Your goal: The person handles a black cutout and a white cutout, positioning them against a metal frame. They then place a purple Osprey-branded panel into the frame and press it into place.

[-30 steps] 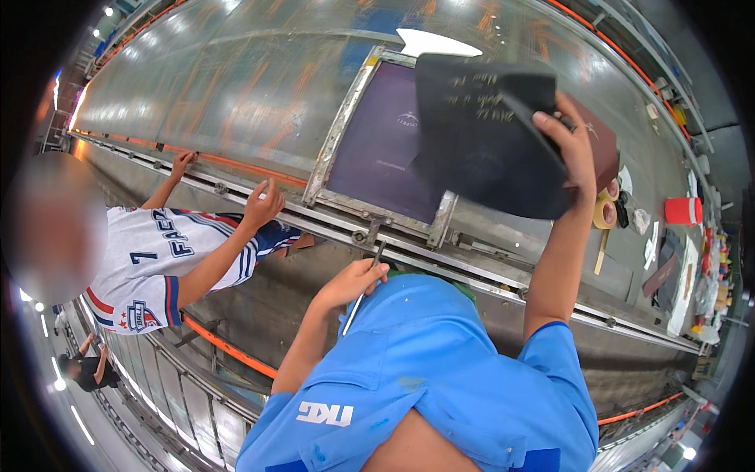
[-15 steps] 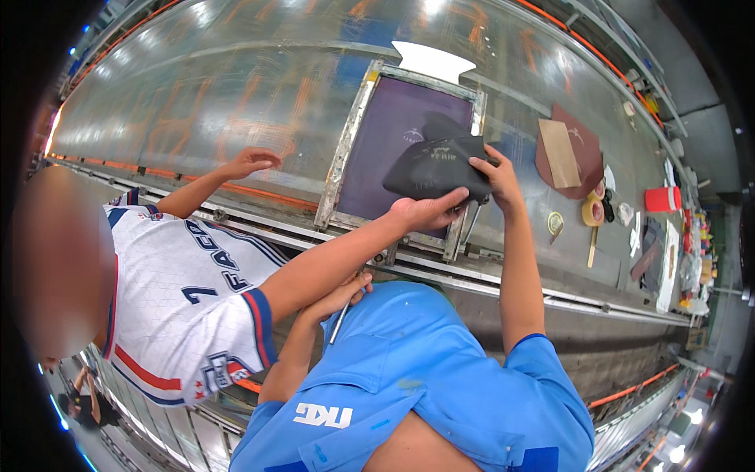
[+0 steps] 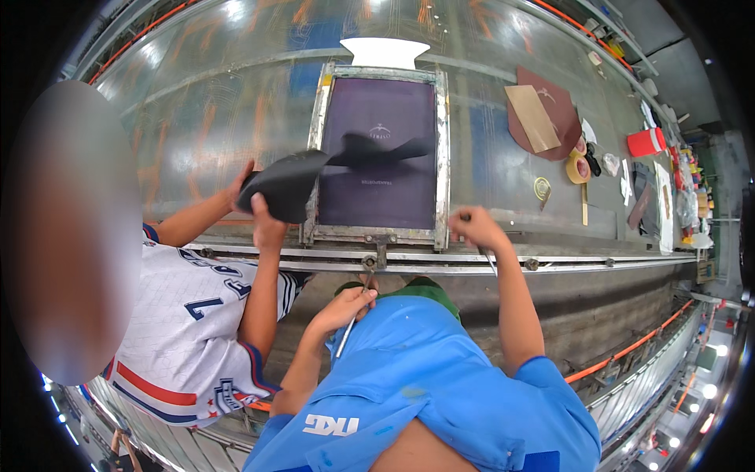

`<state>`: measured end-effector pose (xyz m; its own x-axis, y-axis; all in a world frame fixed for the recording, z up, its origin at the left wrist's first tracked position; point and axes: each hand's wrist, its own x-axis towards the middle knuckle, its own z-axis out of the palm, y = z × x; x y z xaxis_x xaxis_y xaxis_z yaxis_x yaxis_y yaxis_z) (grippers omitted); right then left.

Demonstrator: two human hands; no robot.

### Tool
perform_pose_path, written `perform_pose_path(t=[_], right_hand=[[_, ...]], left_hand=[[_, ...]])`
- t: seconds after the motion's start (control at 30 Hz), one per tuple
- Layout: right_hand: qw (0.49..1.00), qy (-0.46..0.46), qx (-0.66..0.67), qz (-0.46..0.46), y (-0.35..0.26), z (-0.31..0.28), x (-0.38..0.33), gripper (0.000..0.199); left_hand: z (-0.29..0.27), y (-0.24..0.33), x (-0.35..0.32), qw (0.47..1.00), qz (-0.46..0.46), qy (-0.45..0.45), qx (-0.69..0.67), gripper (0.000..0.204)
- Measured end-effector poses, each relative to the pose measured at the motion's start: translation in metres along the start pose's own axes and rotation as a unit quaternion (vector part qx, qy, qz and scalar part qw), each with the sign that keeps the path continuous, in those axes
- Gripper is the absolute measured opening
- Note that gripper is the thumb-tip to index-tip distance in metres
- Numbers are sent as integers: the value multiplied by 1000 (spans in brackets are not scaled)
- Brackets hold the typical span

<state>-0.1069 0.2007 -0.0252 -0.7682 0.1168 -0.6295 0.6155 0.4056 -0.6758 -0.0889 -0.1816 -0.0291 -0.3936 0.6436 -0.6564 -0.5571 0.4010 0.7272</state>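
Metal bench [image 3: 484, 173] is seen ahead. Thin rod [image 3: 344, 341] is pinched in left hand [image 3: 346, 307], nearest; slim tool [image 3: 487, 259] is clasped in right hand [image 3: 480, 229], best kept clear of framed screen [image 3: 381, 102]; black sheet [image 3: 287, 185] is held by co-worker [image 3: 216, 315].

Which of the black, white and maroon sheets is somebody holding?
The black sheet: a co-worker's hands grip its end left of the framed screen, while the white sheet and maroon sheet lie on the table.
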Motion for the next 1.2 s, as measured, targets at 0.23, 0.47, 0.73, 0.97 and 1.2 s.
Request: perform_pose_path(t=[0.23, 0.47, 0.73, 0.97, 1.2], right_hand=[[948, -208, -156, 181, 82, 49, -109, 30], [970, -152, -140, 131, 101, 25, -116, 35], [927, -258, -266, 63, 68, -17, -80, 37], [889, -364, -274, 39, 99, -37, -46, 38], [925, -284, -251, 10, 124, -41, -66, 33]], left_hand=[[17, -4, 6, 1000, 1, 3, -9, 41], [48, 5, 20, 998, 29, 42, 34, 40], [80, 34, 26, 990, 71, 123, -10, 41], [125, 33, 32, 977, 84, 188, -61, 39], [170, 19, 33, 969, 54, 211, -115, 40]])
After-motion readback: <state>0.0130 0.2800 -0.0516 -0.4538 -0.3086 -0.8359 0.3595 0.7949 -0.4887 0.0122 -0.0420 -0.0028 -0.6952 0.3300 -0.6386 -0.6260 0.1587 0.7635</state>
